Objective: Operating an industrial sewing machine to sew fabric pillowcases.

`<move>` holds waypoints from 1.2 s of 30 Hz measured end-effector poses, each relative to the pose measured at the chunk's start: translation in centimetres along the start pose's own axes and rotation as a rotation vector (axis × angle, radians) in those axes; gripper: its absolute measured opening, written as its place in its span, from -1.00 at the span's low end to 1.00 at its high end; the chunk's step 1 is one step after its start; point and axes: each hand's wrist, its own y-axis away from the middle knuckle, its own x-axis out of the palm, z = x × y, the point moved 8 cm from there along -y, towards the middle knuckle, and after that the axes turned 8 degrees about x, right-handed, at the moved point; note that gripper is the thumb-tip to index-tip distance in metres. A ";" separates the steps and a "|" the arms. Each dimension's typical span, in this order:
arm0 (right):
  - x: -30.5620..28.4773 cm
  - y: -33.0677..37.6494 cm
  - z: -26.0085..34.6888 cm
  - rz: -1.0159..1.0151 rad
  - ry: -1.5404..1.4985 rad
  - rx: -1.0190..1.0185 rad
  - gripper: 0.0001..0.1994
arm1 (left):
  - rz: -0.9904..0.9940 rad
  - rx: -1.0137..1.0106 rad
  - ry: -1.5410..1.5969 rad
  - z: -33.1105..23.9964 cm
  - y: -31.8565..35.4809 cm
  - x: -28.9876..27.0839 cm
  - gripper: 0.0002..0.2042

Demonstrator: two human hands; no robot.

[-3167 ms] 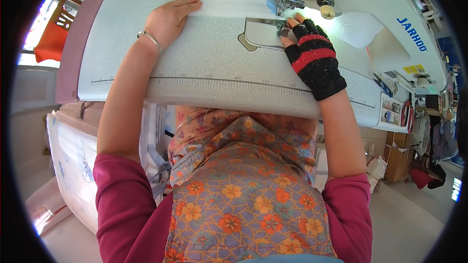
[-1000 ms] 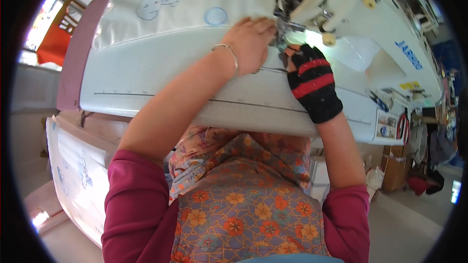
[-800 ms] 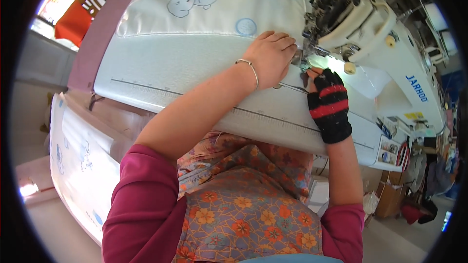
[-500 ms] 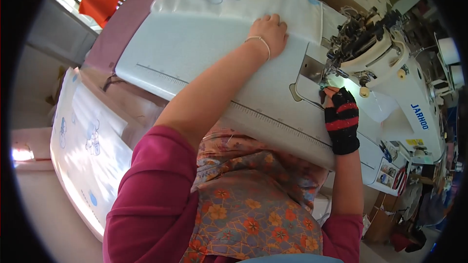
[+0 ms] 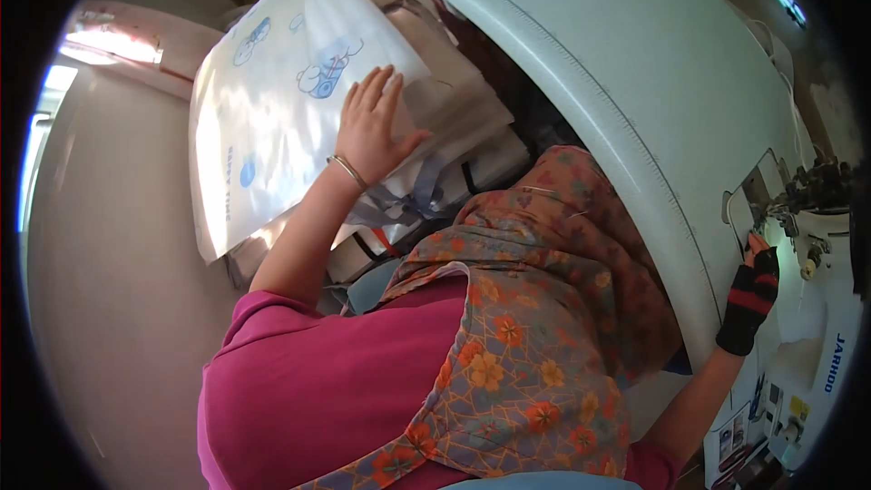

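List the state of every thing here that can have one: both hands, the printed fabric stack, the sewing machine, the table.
Left hand: open, fingers spread, flat on the stack.
Printed fabric stack: piled beside the table, top sheet lying flat.
Right hand: in a black-and-red fingerless glove, resting by the needle area.
Sewing machine: work lamp lit; no fabric visible under it.
Sewing table: bare where visible.

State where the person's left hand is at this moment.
In the head view, the left hand lies flat, fingers spread, on the stack of printed white fabric pieces at upper left, beside the sewing table.
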 end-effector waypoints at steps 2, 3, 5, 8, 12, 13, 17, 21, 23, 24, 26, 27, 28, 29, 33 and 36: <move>0.2 0.0 0.1 -0.001 -0.069 -0.035 -0.81 | 0.099 -0.050 -0.082 2.2 3.0 -0.7 -0.26; 0.1 -0.1 0.1 -0.017 -0.117 -0.048 -0.81 | 0.188 -0.075 -0.144 2.8 4.1 -0.3 -0.20; 0.3 -0.1 -0.2 -0.012 -0.103 -0.049 -0.81 | 0.165 -0.045 -0.201 2.6 4.9 -0.7 -0.40; 0.5 0.0 -1.1 -0.023 -0.090 -0.034 -0.80 | -0.021 -0.001 -0.195 4.2 4.8 -2.0 -0.73; 0.5 0.4 -1.8 -0.019 -0.124 0.016 -0.78 | -0.320 -0.210 -0.170 5.7 1.2 -8.1 -0.76; 0.5 0.4 -2.0 -0.018 -0.119 0.020 -0.78 | -0.380 -0.137 -0.247 4.5 0.2 -9.0 -0.75; 0.8 0.3 -2.5 -0.002 -0.120 0.014 -0.78 | -0.014 -0.110 -0.300 6.6 0.5 1.3 -0.69; 0.8 0.2 -1.6 0.028 -0.075 0.036 -0.76 | -0.055 -0.097 -0.143 6.0 1.5 2.9 -0.58; 0.7 0.2 -2.1 0.034 -0.076 0.037 -0.76 | -0.085 -0.064 -0.151 5.6 1.3 2.7 -0.62; 0.7 0.2 -2.1 0.036 -0.079 0.035 -0.75 | -0.117 -0.033 -0.163 5.5 1.1 2.3 -0.65; 0.5 0.3 -2.0 0.032 -0.087 0.030 -0.76 | -0.100 -0.106 -0.025 6.7 1.1 2.0 -0.68; 0.4 0.3 -1.9 0.026 -0.092 0.018 -0.76 | -0.086 -0.184 0.115 7.6 1.3 2.1 -0.70; 0.5 0.3 -1.9 0.028 -0.095 0.019 -0.76 | -0.084 -0.183 0.112 7.9 1.1 1.8 -0.70; 0.5 0.3 -1.8 0.027 -0.101 0.018 -0.76 | -0.084 -0.202 0.129 8.3 0.9 1.5 -0.73; 0.3 0.5 -1.5 0.022 -0.108 0.018 -0.77 | 0.090 -0.383 0.214 9.3 0.3 1.3 -0.74; 0.3 0.5 -1.5 0.021 -0.110 0.002 -0.77 | 0.021 -0.267 0.048 9.3 -0.1 1.0 -0.74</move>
